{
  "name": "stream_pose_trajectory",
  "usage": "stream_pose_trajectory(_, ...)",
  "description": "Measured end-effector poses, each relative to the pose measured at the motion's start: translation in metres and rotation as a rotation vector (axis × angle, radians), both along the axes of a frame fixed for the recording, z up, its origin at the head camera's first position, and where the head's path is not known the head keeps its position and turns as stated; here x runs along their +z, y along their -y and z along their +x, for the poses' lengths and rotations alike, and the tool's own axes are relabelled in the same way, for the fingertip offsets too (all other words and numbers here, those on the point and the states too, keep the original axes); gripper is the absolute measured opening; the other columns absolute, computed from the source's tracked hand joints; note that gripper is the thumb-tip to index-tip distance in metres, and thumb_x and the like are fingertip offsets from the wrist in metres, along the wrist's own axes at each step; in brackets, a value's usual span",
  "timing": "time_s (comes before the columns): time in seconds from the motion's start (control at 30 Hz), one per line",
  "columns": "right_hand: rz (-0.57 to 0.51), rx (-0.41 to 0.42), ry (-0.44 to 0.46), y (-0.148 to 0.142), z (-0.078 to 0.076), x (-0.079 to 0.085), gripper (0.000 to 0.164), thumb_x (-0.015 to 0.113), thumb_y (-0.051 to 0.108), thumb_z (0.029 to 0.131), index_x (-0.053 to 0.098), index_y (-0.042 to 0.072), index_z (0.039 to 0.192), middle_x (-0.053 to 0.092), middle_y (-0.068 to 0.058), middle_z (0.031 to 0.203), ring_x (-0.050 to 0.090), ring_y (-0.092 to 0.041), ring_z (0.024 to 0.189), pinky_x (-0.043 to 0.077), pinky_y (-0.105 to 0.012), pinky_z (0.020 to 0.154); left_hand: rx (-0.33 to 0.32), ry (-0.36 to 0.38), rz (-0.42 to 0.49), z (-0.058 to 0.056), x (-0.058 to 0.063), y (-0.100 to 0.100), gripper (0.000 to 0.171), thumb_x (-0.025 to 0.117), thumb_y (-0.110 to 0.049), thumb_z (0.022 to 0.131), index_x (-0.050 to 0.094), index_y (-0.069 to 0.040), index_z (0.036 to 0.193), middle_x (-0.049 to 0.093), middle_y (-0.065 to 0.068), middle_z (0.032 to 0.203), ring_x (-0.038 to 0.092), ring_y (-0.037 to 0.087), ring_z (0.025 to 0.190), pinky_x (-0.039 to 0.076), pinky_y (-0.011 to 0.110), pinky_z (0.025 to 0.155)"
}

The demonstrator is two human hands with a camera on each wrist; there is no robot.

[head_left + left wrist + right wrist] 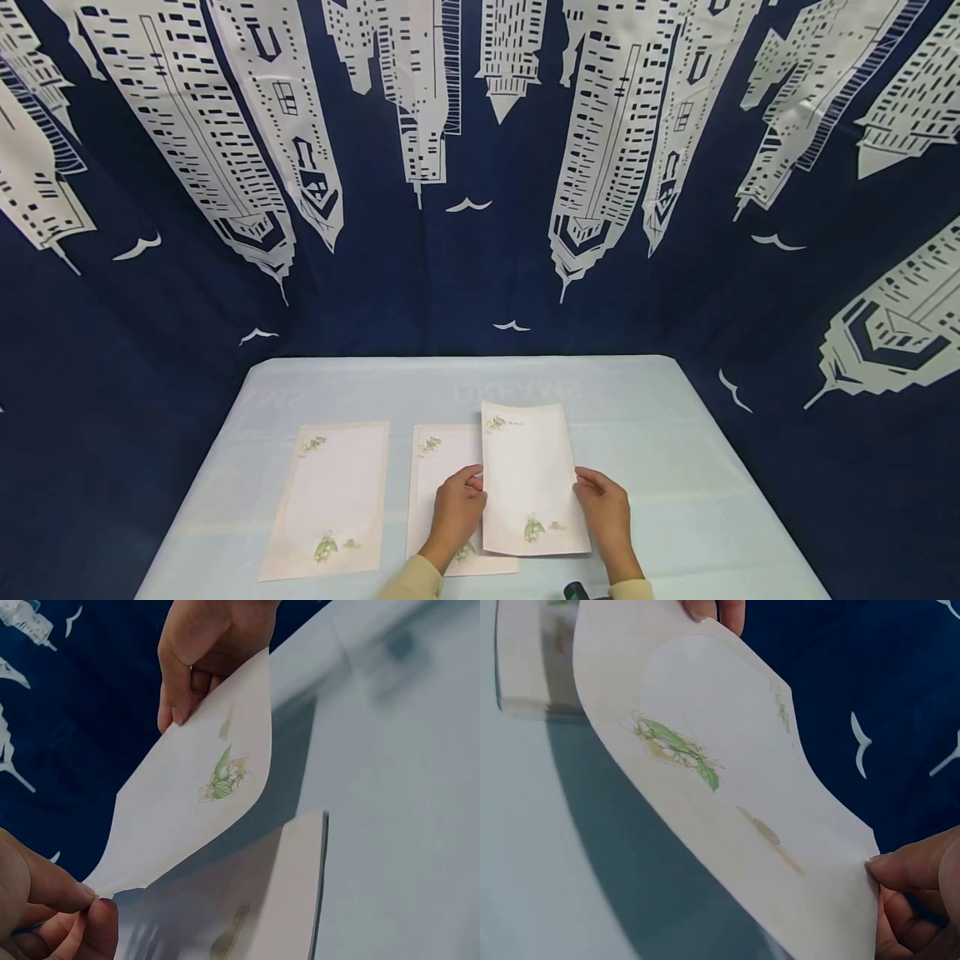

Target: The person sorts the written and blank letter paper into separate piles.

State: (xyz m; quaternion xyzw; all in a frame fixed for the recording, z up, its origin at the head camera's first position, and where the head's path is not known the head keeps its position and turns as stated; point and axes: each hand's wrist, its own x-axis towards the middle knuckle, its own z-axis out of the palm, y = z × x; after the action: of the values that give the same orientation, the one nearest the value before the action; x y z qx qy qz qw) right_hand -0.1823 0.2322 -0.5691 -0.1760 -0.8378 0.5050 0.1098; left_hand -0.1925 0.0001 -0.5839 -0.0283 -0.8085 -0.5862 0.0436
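Note:
A sheet of cream-edged paper (528,475) with small green plant drawings is held up between both hands. My left hand (456,510) pinches its left edge; in the left wrist view the thumb and fingers (101,922) meet at that edge. The right hand (606,515) pinches the opposite edge, its thumb (904,866) on the printed face in the right wrist view. The sheet bows between the hands and casts a shadow below. Partly behind it lies a paper stack (431,483) of the same design, with some visible thickness in the left wrist view.
Another matching sheet or stack (330,500) lies on the left of the white-covered table (720,533). A dark object (576,591) shows at the table's near edge, cut off by the frame. A navy curtain (420,275) with white building prints hangs behind.

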Motion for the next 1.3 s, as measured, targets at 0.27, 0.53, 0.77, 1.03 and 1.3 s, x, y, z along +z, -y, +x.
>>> stream_pose_trajectory(0.27, 0.033, -0.038, 0.046, -0.028, 0.002, -0.002, 0.029, 0.062, -0.003, 0.092, 0.068, -0.009, 0.120, 0.071, -0.023, 0.110, 0.065, -0.040, 0.106, 0.056, -0.034, 0.082, -0.070, -0.033, 0.009, -0.002, -0.001, -0.030, 0.037, 0.067, 0.014, 0.078, 0.070, 0.007, 0.114, 0.064, 0.001, 0.082, 0.063, 0.012, 0.072, 0.054, 0.025, 0.064)
stream_pose_trajectory(0.53, 0.103, -0.055, 0.064, -0.049, 0.006, -0.010, 0.028, 0.063, -0.002, 0.090, 0.070, -0.010, 0.115, 0.073, -0.021, 0.102, 0.068, -0.036, 0.097, 0.048, -0.020, 0.069, -0.135, -0.012, 0.037, 0.000, -0.005, -0.052, 0.039, 0.068, 0.013, 0.077, 0.067, 0.011, 0.116, 0.064, 0.001, 0.080, 0.061, 0.008, 0.067, 0.052, 0.022, 0.057)
stream_pose_trajectory(0.77, 0.183, -0.083, 0.118, -0.059, 0.009, -0.015, 0.029, 0.061, -0.001, 0.090, 0.069, -0.009, 0.116, 0.072, -0.022, 0.103, 0.066, -0.042, 0.099, 0.050, -0.051, 0.083, -0.162, -0.004, -0.015, 0.004, -0.012, -0.059, 0.039, 0.070, 0.008, 0.077, 0.066, 0.012, 0.116, 0.063, -0.002, 0.077, 0.059, 0.006, 0.062, 0.052, 0.023, 0.059)
stream_pose_trajectory(1.03, 0.311, -0.025, 0.133, -0.061, 0.012, -0.014, 0.028, 0.058, -0.002, 0.089, 0.067, -0.013, 0.113, 0.071, -0.024, 0.097, 0.066, -0.044, 0.093, 0.051, -0.056, 0.081, -0.230, 0.039, -0.146, 0.002, -0.014, -0.060, 0.016, 0.070, -0.011, 0.087, 0.059, -0.006, 0.076, 0.046, -0.010, 0.060, 0.043, 0.005, 0.052, 0.042, 0.025, 0.052)
stream_pose_trajectory(1.3, 0.359, -0.086, 0.185, -0.056, 0.008, -0.018, 0.030, 0.059, -0.001, 0.090, 0.064, -0.015, 0.116, 0.069, -0.027, 0.099, 0.066, -0.043, 0.091, 0.052, -0.055, 0.078, -0.259, 0.055, -0.171, 0.002, -0.011, -0.061, 0.030, 0.069, -0.016, 0.089, 0.048, -0.014, 0.068, 0.041, -0.009, 0.053, 0.039, 0.008, 0.048, 0.037, 0.026, 0.048)
